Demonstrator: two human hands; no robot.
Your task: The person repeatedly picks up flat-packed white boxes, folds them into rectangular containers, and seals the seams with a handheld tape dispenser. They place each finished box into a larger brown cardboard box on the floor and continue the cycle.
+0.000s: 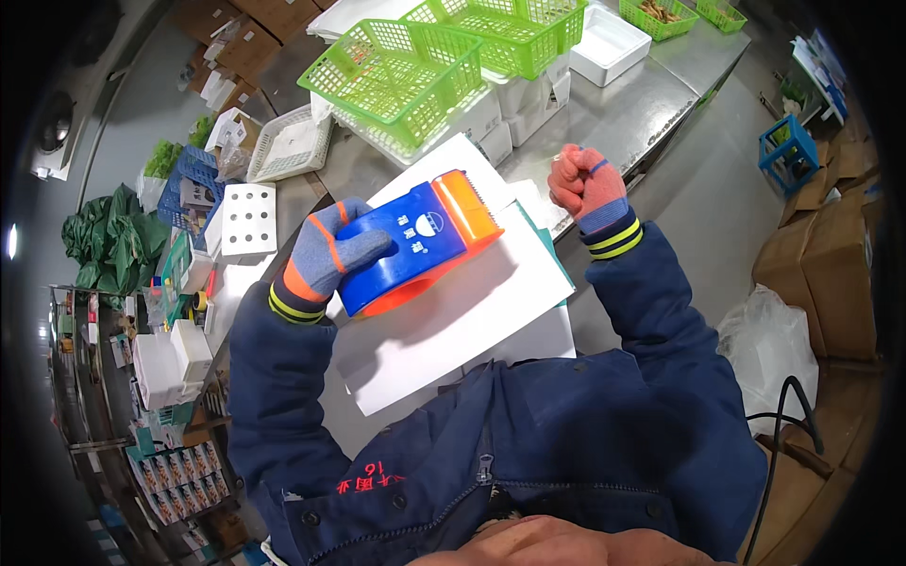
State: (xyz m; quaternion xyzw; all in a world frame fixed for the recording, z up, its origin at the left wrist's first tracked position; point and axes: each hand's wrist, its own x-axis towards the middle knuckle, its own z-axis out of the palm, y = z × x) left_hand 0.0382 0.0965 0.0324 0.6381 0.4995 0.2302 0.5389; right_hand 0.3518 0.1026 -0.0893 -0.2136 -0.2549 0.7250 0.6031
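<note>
My left hand (337, 247), in a grey-blue glove with orange stripes, grips a blue and orange tape dispenser (404, 247) by its near left end. Its orange head, edged with a row of teeth, points to the far right. Under the dispenser lies a large flat white sheet or panel (472, 332), tilted and casting its shadow. Away to the right, my right hand (582, 184), in a pinkish-red glove, is curled closed at the table edge, apart from the dispenser. Whatever its fingers may hold is hidden.
Light-green plastic baskets (396, 85) stand on white boxes along the metal table's (628, 118) far side. A white tray (609, 47) sits behind. At left are a white basket (291, 146) and a white box with holes (249, 220). Cardboard (821, 274) and a clear plastic bag (769, 349) are at right.
</note>
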